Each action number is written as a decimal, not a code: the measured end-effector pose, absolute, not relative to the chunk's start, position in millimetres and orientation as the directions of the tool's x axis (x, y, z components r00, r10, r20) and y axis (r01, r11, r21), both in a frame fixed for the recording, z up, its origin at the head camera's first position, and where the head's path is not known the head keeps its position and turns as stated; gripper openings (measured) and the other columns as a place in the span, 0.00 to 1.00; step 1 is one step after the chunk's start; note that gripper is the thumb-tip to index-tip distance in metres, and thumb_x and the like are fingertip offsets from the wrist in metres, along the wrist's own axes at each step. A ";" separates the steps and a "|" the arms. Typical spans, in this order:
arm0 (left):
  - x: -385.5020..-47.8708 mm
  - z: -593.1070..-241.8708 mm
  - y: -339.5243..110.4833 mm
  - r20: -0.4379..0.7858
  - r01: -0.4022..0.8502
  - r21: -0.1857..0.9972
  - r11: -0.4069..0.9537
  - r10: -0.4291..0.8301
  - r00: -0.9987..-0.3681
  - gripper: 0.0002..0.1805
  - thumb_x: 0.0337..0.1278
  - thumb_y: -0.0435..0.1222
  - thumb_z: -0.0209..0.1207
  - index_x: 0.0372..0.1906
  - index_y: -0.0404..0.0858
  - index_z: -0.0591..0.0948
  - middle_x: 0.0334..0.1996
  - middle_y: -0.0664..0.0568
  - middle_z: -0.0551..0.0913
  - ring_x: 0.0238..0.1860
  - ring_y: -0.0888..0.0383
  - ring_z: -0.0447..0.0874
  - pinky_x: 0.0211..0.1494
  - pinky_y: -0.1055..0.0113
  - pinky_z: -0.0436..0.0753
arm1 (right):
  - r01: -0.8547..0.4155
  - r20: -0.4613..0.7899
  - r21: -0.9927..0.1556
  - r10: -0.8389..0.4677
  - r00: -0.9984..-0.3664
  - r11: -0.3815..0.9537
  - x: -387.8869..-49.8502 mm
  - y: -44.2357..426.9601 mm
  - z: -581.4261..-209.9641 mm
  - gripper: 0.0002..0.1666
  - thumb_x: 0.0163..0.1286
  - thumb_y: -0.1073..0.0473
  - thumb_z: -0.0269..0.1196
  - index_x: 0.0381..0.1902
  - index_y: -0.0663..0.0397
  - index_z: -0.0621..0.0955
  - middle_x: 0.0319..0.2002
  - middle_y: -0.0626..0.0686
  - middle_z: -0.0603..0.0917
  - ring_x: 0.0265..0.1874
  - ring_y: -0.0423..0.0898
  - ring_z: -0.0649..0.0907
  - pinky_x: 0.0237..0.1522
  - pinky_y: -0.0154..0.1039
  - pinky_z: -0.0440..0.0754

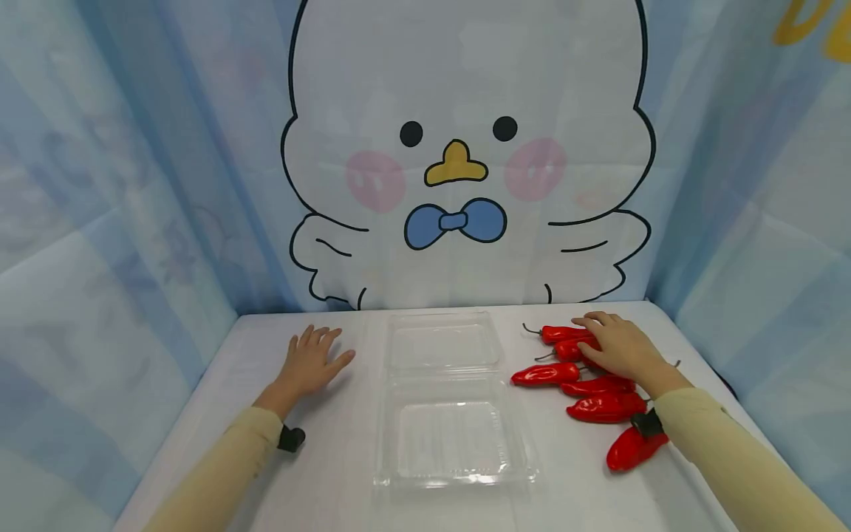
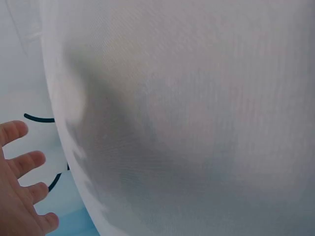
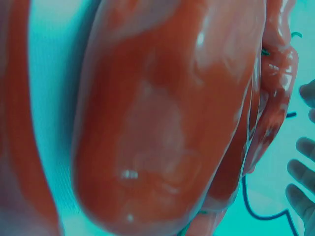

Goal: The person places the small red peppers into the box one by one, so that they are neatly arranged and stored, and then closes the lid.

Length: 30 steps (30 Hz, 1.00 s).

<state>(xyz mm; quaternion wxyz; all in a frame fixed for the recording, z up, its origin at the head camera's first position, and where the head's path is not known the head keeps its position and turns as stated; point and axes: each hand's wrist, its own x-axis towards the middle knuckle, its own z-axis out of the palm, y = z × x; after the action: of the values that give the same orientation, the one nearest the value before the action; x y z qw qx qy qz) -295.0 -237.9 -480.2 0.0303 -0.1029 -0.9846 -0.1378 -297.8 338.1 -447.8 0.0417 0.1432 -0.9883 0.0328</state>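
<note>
1. Evidently, the right hand is hovering over the top of the peppers, which are lying right of centre in the head view. Its fingers are bending loosely and seem to be grasping nothing; whether a fingertip is touching skin, I cannot tell.
2. At centre, the box is lying unfolded on the table, with no peppers inside.
3. Left of centre, the left hand is spreading its fingers, released, near the box but not steadying it.
4. Crowding could be causing trouble, I judge: the upper peppers are lying so close that a pinch could be catching two, or nudging a neighbour away.
5. Lower right, the near pepper is lying partly behind the wrist camera; a dropping forearm could be shoving it.
6. Being thin and unheld, the box could be sliding if something is bumping it.
7. Meanwhile, the right wrist view is showing a gap between fingertips and peppers that the head view is hiding.
8. The left wrist view is showing four fingertips at lower left and no peppers.
</note>
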 end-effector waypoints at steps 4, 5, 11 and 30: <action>-288.6 -478.4 -233.7 0.077 0.201 0.312 0.928 0.186 -0.979 0.39 0.75 0.60 0.49 0.75 0.34 0.68 0.73 0.31 0.66 0.77 0.28 0.55 0.76 0.28 0.52 | -0.306 0.090 -0.066 -0.300 -0.950 0.950 -296.8 335.3 -447.3 0.36 0.67 0.51 0.70 0.70 0.53 0.76 0.65 0.69 0.76 0.62 0.70 0.75 0.58 0.72 0.76; -286.5 -478.4 -232.7 0.078 0.201 0.324 0.924 0.186 -0.979 0.39 0.75 0.59 0.49 0.74 0.34 0.69 0.73 0.31 0.67 0.76 0.29 0.57 0.76 0.29 0.54 | -0.310 0.088 -0.069 -0.304 -0.949 0.948 -297.1 334.5 -447.7 0.35 0.67 0.51 0.70 0.70 0.53 0.76 0.64 0.69 0.76 0.62 0.69 0.76 0.58 0.71 0.77; -273.4 -477.0 -222.5 0.075 0.202 0.396 0.896 0.188 -0.979 0.35 0.75 0.56 0.52 0.70 0.32 0.72 0.70 0.32 0.71 0.73 0.32 0.64 0.75 0.34 0.61 | -0.318 0.070 -0.071 -0.313 -0.947 0.945 -299.1 333.0 -450.3 0.32 0.66 0.53 0.71 0.67 0.55 0.78 0.61 0.67 0.78 0.59 0.67 0.78 0.56 0.68 0.80; -235.3 -472.4 -186.0 -0.007 0.096 0.633 0.768 0.130 -0.991 0.29 0.76 0.54 0.52 0.67 0.38 0.77 0.69 0.40 0.74 0.72 0.40 0.68 0.74 0.38 0.66 | -0.332 0.052 -0.071 -0.329 -0.943 0.941 -299.1 330.4 -456.6 0.30 0.63 0.58 0.74 0.62 0.58 0.81 0.55 0.64 0.80 0.52 0.61 0.79 0.51 0.61 0.85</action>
<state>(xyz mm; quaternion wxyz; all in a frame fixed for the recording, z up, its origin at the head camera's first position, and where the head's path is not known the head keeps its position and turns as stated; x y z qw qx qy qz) -235.3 -186.0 -472.4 -0.0253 -0.0603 -0.9399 -0.3352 -299.1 330.4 -456.6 0.0195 0.1679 -0.9848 0.0395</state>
